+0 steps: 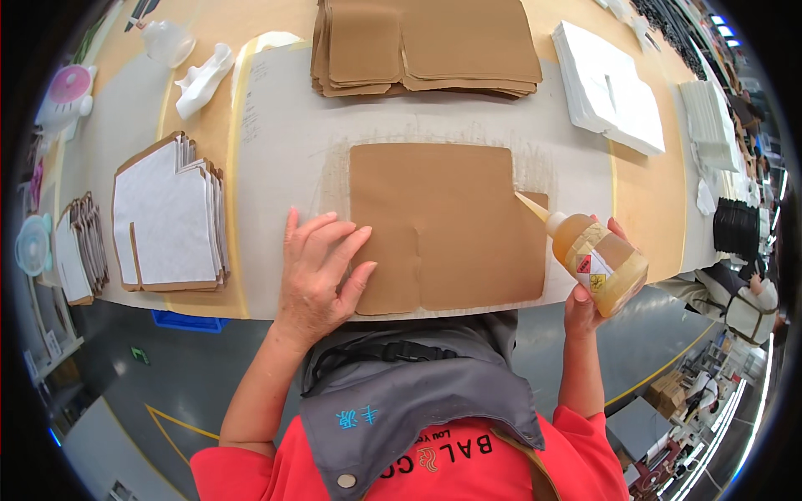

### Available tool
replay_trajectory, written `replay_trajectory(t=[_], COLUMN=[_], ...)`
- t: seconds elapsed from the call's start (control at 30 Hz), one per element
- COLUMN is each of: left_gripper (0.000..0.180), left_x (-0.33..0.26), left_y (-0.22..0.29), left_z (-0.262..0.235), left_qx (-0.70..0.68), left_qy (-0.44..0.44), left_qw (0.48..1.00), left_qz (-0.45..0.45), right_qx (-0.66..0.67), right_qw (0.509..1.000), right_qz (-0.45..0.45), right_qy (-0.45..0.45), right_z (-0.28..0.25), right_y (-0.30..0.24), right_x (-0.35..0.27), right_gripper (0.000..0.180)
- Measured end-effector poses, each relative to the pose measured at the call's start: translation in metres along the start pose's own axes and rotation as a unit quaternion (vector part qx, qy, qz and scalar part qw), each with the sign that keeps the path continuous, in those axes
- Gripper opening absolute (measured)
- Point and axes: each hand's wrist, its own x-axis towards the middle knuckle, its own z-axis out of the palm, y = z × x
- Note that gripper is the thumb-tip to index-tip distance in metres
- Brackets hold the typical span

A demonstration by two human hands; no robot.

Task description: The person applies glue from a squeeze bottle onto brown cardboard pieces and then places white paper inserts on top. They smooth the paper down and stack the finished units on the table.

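Note:
A flat brown panel [447, 225] with a slit at its near edge and a notched right corner lies before me on the grey-white work sheet. My left hand [322, 267], fingers apart, rests at the panel's left edge. In my right hand [589, 309] is a clear squeeze bottle [601, 263] of amber liquid, probably glue, tilted so that its pale nozzle points at the notch. The nozzle tip is at or very near the notch's edge; contact is hard to tell.
Brown panels [468, 42] are stacked at the far middle. White pieces [606, 88] lie in a pile at far right. Left stand white-faced, brown-edged panels [167, 217], a crumpled white cloth [205, 79] and a small fan [33, 244]. Another person [739, 296] is off to the right.

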Motion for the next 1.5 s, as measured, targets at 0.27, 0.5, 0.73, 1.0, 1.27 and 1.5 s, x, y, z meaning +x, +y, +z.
replay_trajectory(t=[0.27,0.5,0.73,1.0,1.27,1.5], left_gripper=[0.037,0.037,0.037,0.035,0.034,0.034], left_x=[0.0,-0.002,-0.003,-0.003,-0.003,-0.004], left_y=[0.001,0.0,-0.001,0.0,0.002,0.002], left_z=[0.001,0.003,0.005,0.006,0.005,0.006], left_qx=[-0.004,0.011,0.013,0.012,0.025,0.028], left_qy=[0.005,0.009,0.017,0.029,0.028,0.029], left_qw=[1.0,1.0,1.0,0.999,0.999,0.999], left_qz=[-0.002,0.006,0.011,0.019,0.022,0.026], right_qx=[0.009,0.065,0.053,0.026,0.041,0.083], right_qw=[0.997,0.992,0.991,0.989,0.984,0.974], right_qz=[0.039,0.065,0.089,0.113,0.135,0.149], right_qy=[0.06,0.082,0.079,0.093,0.11,0.152], right_z=[-0.019,-0.032,-0.047,-0.065,-0.08,-0.078], right_y=[0.001,0.002,-0.013,-0.023,-0.035,-0.033], right_x=[-0.001,-0.007,-0.025,-0.054,-0.083,-0.098], right_gripper=[0.104,0.096,0.095,0.1,0.1,0.088])
